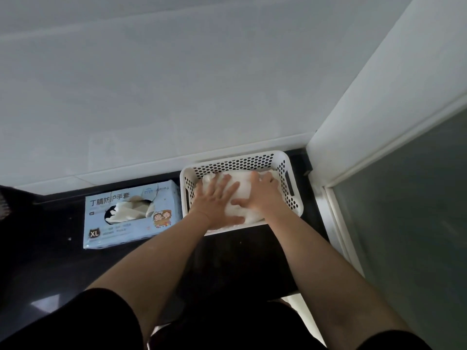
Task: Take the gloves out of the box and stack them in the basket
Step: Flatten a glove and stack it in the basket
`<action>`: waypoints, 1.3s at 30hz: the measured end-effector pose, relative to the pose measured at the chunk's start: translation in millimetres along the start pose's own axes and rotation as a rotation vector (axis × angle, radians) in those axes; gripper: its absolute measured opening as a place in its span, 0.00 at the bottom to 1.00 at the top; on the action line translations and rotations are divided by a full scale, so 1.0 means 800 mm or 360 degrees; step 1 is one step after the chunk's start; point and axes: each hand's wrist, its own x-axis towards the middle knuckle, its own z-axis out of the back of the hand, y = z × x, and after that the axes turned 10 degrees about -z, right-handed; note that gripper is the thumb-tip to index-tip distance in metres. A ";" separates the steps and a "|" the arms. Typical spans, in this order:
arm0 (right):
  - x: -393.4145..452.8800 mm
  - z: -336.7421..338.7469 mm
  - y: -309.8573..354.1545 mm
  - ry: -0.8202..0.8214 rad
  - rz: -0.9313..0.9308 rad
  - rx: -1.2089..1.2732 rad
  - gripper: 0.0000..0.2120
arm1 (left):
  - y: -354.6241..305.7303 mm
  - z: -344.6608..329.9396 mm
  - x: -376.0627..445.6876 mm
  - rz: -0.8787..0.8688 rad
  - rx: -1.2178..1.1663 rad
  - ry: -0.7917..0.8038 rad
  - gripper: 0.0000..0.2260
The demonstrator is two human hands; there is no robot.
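White, soft-looking nitrile gloves (241, 195) lie heaped in the perforated white plastic basket (290, 170), right of centre in the frame, on a dark countertop (240, 251) against the pale wall. Both hands press flat on that heap with fingers spread and straight, gripping nothing: the left hand (216, 200) covers its near-left part, the right hand (262, 193) its right part, the two thumbs close together over the middle.

The next glove lies the other way. The pale blue glove box (131, 213) sits left of the basket, just beside its left wall; whether they touch is unclear. Its long axis runs left to right across the frame, and its torn oval opening faces up with a crumpled glove (131, 209) standing out of it. That opening is directly left of the left hand, so the left hand is judged the nearer one for the reach, while the right could hold the heap down.

Counted: one box, one basket, two hands. The gloves in the heap merge into a single mass and cannot be counted; one protrudes from the box.
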 end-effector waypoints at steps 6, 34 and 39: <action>-0.039 0.019 0.027 -0.0112 -0.0160 -0.0099 0.38 | 0.012 0.025 -0.058 -0.0140 -0.0151 -0.0602 0.41; -0.141 -0.099 0.277 0.0115 0.0173 0.1066 0.08 | 0.250 -0.081 -0.249 0.0517 -0.0742 -0.0774 0.52; -0.140 -0.086 0.268 0.0183 0.0012 0.1342 0.09 | 0.251 -0.085 -0.249 0.0521 -0.0746 -0.0786 0.51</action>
